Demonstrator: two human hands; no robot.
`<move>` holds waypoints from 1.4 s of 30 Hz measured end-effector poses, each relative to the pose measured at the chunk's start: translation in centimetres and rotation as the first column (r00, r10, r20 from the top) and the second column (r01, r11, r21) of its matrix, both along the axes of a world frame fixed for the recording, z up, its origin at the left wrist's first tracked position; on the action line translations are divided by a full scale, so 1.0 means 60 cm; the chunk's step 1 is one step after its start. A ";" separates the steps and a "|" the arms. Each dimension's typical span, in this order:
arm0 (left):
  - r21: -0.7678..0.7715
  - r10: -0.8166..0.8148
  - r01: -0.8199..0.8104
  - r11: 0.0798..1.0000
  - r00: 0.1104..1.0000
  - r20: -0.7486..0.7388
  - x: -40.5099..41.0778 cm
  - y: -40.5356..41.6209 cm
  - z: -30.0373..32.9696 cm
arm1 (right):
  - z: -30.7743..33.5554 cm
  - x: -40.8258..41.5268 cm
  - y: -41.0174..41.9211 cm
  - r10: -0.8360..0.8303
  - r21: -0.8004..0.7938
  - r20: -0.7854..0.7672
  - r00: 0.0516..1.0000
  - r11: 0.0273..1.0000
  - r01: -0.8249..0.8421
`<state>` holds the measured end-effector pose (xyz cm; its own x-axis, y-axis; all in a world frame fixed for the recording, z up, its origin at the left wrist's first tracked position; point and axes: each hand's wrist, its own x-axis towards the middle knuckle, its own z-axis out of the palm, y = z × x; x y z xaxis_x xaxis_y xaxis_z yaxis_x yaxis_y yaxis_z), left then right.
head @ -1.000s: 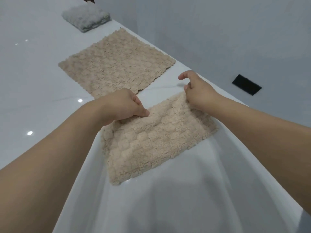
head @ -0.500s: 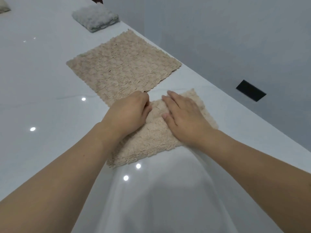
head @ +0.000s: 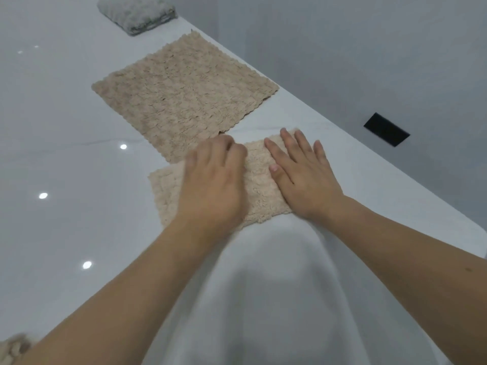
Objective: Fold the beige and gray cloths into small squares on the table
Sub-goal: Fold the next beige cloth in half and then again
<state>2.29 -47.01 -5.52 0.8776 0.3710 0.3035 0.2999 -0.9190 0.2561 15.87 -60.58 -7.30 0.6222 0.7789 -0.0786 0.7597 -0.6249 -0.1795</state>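
A folded beige cloth (head: 259, 180) lies on the white table (head: 52, 127) in front of me. My left hand (head: 213, 180) rests on its left half, fingers bent downward onto the fabric. My right hand (head: 303, 175) lies flat on its right half with straight, spread fingers. Just behind it, a second beige cloth (head: 184, 93) is spread out flat and unfolded. A gray cloth (head: 137, 11), folded into a small thick square, sits at the far end of the table.
The table's right edge runs diagonally past the cloths, with a gray wall and a black socket plate (head: 386, 129) beyond it. Another beige fabric piece (head: 13, 349) shows at the lower left corner. My white garment (head: 263, 299) covers the near table edge.
Both hands came down from pinching the cloth's far edge to resting on top of the folded cloth. The cloth now lies flatter and more compact.
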 end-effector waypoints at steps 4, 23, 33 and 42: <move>-0.083 -0.010 -0.010 0.996 0.973 -0.233 -0.042 -0.047 -0.032 | 0.002 0.008 -0.003 0.043 -0.030 -0.016 0.999 0.999 -0.043; -0.055 0.190 -0.224 0.973 0.912 -0.364 -0.099 -0.026 -0.038 | 0.001 0.021 -0.008 0.106 -0.042 0.022 0.994 0.994 -0.105; -0.066 0.041 -0.073 0.995 0.918 -0.395 -0.043 -0.022 -0.030 | -0.003 0.027 -0.010 0.124 -0.021 0.029 0.992 0.992 -0.124; -0.142 -0.099 0.065 0.988 0.964 -0.248 -0.170 0.043 -0.010 | -0.003 0.021 -0.012 0.037 0.184 0.069 0.997 0.982 -0.050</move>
<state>-7.88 -44.41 -6.10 0.9484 0.3165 0.0204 0.2960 -0.9064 0.3015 17.11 -61.29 -7.48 0.5863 0.8027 0.1092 0.7994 -0.5515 -0.2382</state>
